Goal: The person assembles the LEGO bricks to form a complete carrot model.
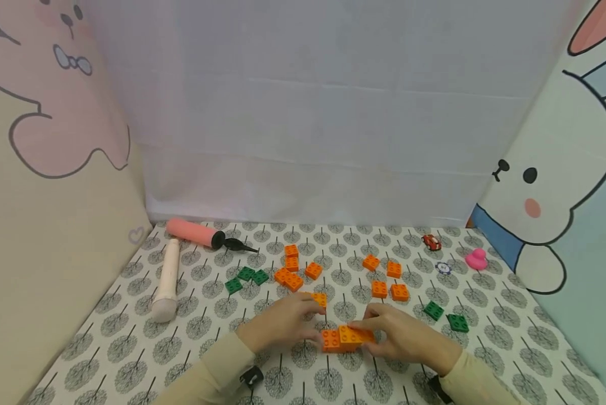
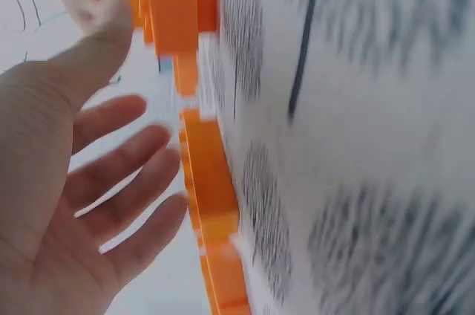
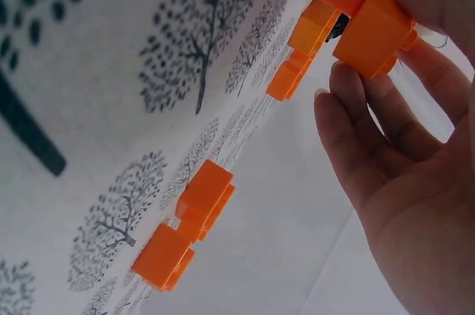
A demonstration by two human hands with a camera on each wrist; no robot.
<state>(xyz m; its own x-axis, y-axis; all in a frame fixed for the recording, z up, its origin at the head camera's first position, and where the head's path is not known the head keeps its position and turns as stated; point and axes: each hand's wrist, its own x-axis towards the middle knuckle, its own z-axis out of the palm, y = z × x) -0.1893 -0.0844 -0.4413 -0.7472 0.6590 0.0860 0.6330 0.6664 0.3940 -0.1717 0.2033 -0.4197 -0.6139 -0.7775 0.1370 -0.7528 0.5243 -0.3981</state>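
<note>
Near the front middle, my right hand (image 1: 401, 332) pinches an orange toy building brick (image 1: 350, 335) between thumb and fingers. This brick sits raised on a lower orange brick and juts out toward the right hand, as the right wrist view shows. Another orange brick (image 1: 330, 340) adjoins its left side on the cloth. My left hand (image 1: 281, 319) hovers beside that left end, its fingers spread and loosely extended in the left wrist view. Its thumb (image 2: 111, 21) is close to the bricks; whether it touches them I cannot tell. Just beyond the left fingers lies an orange brick (image 1: 319, 300), partly hidden.
Several orange bricks (image 1: 292, 281) lie behind the left hand, others (image 1: 379, 289) behind the right. Green bricks (image 1: 233, 286) lie left and green bricks (image 1: 457, 322) right. Farther out are a pink pump (image 1: 191, 232), white wand (image 1: 168, 278), red car (image 1: 431, 242), chip (image 1: 443, 268) and pink duck (image 1: 477, 259).
</note>
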